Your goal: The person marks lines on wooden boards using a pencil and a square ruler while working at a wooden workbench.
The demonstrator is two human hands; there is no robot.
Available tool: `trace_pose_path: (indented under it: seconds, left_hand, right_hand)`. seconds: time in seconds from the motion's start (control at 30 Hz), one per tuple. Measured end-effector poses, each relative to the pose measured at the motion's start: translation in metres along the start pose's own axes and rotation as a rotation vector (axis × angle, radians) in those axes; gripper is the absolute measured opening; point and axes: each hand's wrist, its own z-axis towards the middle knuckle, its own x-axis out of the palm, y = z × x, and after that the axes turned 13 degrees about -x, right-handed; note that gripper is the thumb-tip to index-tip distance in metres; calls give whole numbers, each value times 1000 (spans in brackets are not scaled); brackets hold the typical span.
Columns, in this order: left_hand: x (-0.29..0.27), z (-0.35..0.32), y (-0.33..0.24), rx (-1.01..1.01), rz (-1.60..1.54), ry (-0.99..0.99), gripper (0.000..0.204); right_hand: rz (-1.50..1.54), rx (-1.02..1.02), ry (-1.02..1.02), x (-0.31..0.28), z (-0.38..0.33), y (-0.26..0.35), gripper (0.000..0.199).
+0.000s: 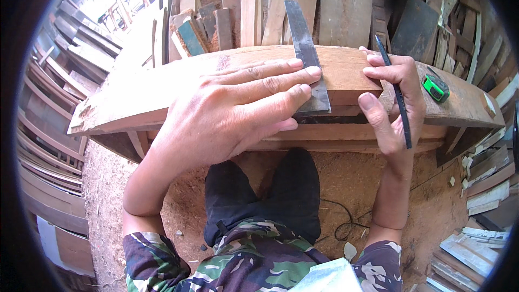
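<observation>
Head view. The left hand (232,100), just off centre toward ten o'clock, lies nearly flat with its fingers outstretched; it grasps nothing, its fingertips pressing a steel blade (304,46) across the board (346,73). Blade and board lie toward one o'clock, the board on the bench (119,113), which spans nine to three o'clock. The right hand (410,89), between two and three o'clock, is half curled around a pencil (401,107), whose slimmer end points toward twelve; its fingertips meet the board's right end.

Likely faults: the blade may skew if fingertip pressure is uneven, since it overhangs the board's far edge; the board may slide if the right hand pushes on its end, no clamp being visible. The tape measure (436,87), farther out between two and three o'clock, could be knocked by the right hand. The cable (346,220) on the floor at five o'clock could catch a foot.

Obscured: the left hand covers part of the blade, so whether a stock is attached cannot be told. Glare and the same hand hide the board's left end. The right palm is partly concealed. Timber at the rim is cropped by the lens's dark border.
</observation>
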Motion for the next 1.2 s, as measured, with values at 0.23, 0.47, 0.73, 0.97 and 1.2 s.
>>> trace_pose_path:
  seconds: [0.23, 0.47, 0.73, 0.97, 1.2]
  left_hand:
    - [-1, 3, 1, 20, -12, 0, 44]
    - [1, 11, 23, 89, -26, -31, 37]
    - [2, 12, 26, 75, -47, -29, 35]
    - [2, 12, 25, 51, -57, -1, 39]
    - [5, 12, 26, 40, -54, -9, 41]
  right_hand:
    - [7, 34, 17, -3, 4, -1, 24]
    - [-63, 19, 55, -3, 9, -1, 24]
    - [-72, 13, 58, 1, 8, -7, 23]
    - [-30, 55, 64, -1, 11, -4, 23]
    - [35, 118, -86, -11, 26, -2, 31]
